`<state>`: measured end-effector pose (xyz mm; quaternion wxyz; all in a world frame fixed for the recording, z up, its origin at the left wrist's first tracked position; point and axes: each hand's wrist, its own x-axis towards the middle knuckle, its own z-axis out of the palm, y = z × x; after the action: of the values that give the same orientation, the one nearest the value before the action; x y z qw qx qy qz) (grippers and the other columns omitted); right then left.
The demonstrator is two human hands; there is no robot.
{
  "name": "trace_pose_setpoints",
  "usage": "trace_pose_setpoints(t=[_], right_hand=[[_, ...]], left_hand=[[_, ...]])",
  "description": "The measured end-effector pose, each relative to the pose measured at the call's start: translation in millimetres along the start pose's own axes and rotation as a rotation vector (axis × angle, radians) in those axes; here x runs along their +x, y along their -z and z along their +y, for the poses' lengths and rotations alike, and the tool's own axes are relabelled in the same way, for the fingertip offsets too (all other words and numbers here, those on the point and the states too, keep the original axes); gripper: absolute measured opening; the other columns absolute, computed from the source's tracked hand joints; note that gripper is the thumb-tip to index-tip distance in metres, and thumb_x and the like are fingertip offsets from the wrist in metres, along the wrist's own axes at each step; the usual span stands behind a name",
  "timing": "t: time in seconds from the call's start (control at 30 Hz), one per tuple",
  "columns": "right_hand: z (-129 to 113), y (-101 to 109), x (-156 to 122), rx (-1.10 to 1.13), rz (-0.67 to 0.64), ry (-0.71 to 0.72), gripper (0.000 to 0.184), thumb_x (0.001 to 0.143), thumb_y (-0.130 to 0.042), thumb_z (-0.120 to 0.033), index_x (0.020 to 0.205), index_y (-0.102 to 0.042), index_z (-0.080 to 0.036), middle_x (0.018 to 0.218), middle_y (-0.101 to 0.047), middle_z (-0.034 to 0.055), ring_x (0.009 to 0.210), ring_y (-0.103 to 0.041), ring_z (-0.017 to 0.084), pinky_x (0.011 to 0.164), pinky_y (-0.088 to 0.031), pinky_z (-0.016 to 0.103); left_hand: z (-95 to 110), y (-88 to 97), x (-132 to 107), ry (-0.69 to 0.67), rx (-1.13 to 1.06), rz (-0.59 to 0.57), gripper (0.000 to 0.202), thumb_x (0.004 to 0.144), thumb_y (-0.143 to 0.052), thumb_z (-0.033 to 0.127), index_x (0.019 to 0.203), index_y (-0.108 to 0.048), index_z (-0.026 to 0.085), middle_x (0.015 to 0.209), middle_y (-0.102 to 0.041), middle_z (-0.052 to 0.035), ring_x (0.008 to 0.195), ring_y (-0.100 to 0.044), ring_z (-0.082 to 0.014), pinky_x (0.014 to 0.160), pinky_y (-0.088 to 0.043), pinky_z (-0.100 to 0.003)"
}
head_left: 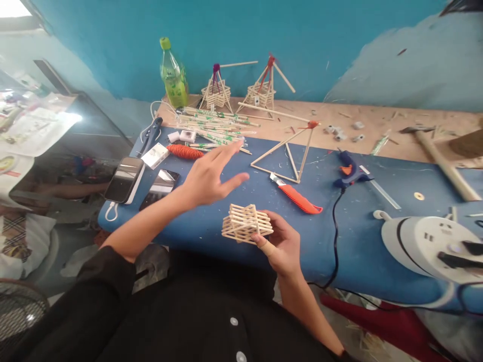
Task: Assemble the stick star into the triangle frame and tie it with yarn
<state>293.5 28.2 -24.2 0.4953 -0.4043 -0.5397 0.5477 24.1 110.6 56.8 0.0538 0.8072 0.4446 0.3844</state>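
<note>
My right hand (282,242) grips a small lattice of stacked wooden sticks (246,222) by its right side, above the table's front edge. Its thumb presses on the near face, while the other fingers are partly hidden behind. Up and to the left, my left hand (212,177) is open and holds nothing, with thumb and fingers apart. Beyond it lie wrapped chopsticks (215,125) and a bundle of orange cord (185,152). A stick frame with an orange-tied tip (277,157) stands right of my left hand. Near that frame lies an orange utility knife (298,197).
Two tied stick structures (216,93) (263,90) and a green bottle (173,75) stand by the wall. Phones (124,180) lie at left. A blue glue gun (349,171), a hammer (439,156) and a white power strip (426,246) with cables occupy the right.
</note>
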Motion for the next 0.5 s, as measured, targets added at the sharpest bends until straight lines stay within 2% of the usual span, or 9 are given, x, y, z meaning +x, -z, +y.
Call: trace_pose_setpoints(t=[0.07,0.13,0.2,0.27,0.3,0.37,0.43,0.5], right_hand=[[1,7,-3,-0.001,0.017,0.002,0.049,0.077,-0.104,-0.04,0.119,-0.085,-0.025,0.106,-0.089,0.0078,0.092,-0.085,0.024,0.084,-0.072,0.035],[3,9,-3,0.017,0.015,0.0,0.047,0.078,-0.104,-0.04,0.12,-0.085,-0.026,0.106,-0.089,0.0072,0.091,-0.085,0.023,0.084,-0.071,0.034],[4,8,-3,0.022,-0.003,0.007,0.047,0.078,-0.104,-0.04,0.119,-0.085,-0.027,0.106,-0.089,0.0066,0.092,-0.085,0.022,0.085,-0.071,0.034],[4,5,-1,0.004,-0.021,0.014,0.048,0.078,-0.104,-0.043,0.118,-0.085,-0.027,0.106,-0.089,0.0067,0.092,-0.085,0.022,0.086,-0.071,0.034],[4,4,-1,-0.007,-0.027,0.014,0.048,0.078,-0.104,-0.044,0.118,-0.084,-0.026,0.106,-0.089,0.0069,0.092,-0.085,0.023,0.085,-0.071,0.034],[3,4,0,-0.026,-0.036,0.008,0.048,0.079,-0.104,-0.047,0.117,-0.083,-0.026,0.106,-0.088,0.007,0.091,-0.085,0.023,0.084,-0.071,0.034],[2,3,0,-0.04,-0.043,0.004,0.048,0.079,-0.103,-0.048,0.117,-0.083,-0.026,0.105,-0.088,0.0068,0.091,-0.085,0.023,0.084,-0.071,0.033],[1,3,1,-0.051,-0.05,0.005,0.047,0.08,-0.103,-0.048,0.117,-0.084,-0.026,0.105,-0.088,0.0065,0.091,-0.085,0.022,0.084,-0.071,0.033]], left_hand=[[-19,-15.4,48,-0.105,0.124,-0.001,0.058,0.114,-0.057,0.036,0.169,-0.056,0.016,0.171,-0.064,-0.02,0.165,-0.057,-0.0358,0.137,-0.048,-0.063],[-39,-35.2,95,-0.167,0.189,-0.06,0.058,0.111,-0.053,0.024,0.169,-0.056,0.02,0.172,-0.064,-0.0147,0.17,-0.052,-0.0334,0.14,-0.043,-0.065],[-56,-55.5,134,-0.19,0.231,-0.114,0.058,0.109,-0.051,0.02,0.166,-0.06,0.022,0.165,-0.07,-0.0129,0.165,-0.057,-0.0347,0.137,-0.045,-0.069],[-69,-71.8,161,-0.194,0.274,-0.211,0.05,0.108,-0.052,0.022,0.152,-0.073,0.028,0.146,-0.081,-0.011,0.146,-0.071,-0.0366,0.128,-0.051,-0.071],[-75,-77.1,170,-0.167,0.299,-0.264,0.046,0.107,-0.051,0.023,0.144,-0.078,0.031,0.134,-0.085,-0.0101,0.133,-0.076,-0.0365,0.121,-0.056,-0.07],[-82,-80.3,180,-0.104,0.307,-0.317,0.04,0.106,-0.053,0.024,0.134,-0.081,0.035,0.119,-0.087,-0.0086,0.113,-0.078,-0.034,0.105,-0.062,-0.065],[-85,-72.9,181,-0.064,0.298,-0.289,0.038,0.106,-0.055,0.026,0.131,-0.081,0.036,0.111,-0.087,-0.0079,0.105,-0.076,-0.0324,0.099,-0.061,-0.064],[-81,-55.9,177,-0.061,0.3,-0.205,0.042,0.105,-0.053,0.027,0.133,-0.082,0.04,0.108,-0.087,-0.0078,0.105,-0.076,-0.0348,0.096,-0.057,-0.066]])
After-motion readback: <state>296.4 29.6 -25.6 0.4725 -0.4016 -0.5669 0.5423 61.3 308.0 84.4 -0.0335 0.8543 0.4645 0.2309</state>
